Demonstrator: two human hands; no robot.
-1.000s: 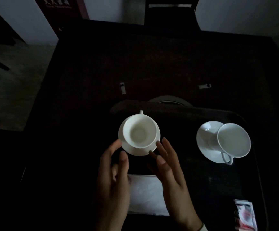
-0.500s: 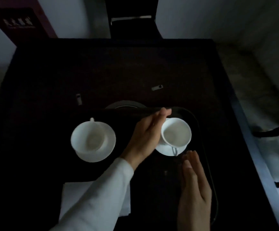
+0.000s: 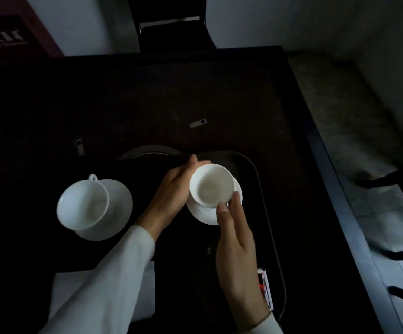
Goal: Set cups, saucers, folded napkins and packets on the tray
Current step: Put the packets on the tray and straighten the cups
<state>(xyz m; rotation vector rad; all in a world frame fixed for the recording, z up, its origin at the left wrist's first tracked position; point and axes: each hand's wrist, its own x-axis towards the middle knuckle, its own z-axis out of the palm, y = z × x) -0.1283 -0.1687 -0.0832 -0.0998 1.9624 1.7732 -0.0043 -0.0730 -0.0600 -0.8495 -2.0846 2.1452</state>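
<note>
Both hands close around the right cup (image 3: pixel 211 185), which sits on its saucer (image 3: pixel 204 214) toward the far right of the dark tray (image 3: pixel 271 237). The left hand (image 3: pixel 171 194) lies flat against the cup's left side, fingers extended past the rim; the right hand (image 3: pixel 235 239) touches the near rim with its fingertips (the handle is hidden, probably beneath them). The left cup (image 3: pixel 83 203) rests on its own saucer (image 3: pixel 117 213), handle pointing away. A folded napkin (image 3: pixel 62 295) lies near the front edge, partly under the left sleeve (image 3: pixel 104 285). A red-and-white packet (image 3: pixel 265 289) sits just beside the right wrist.
</note>
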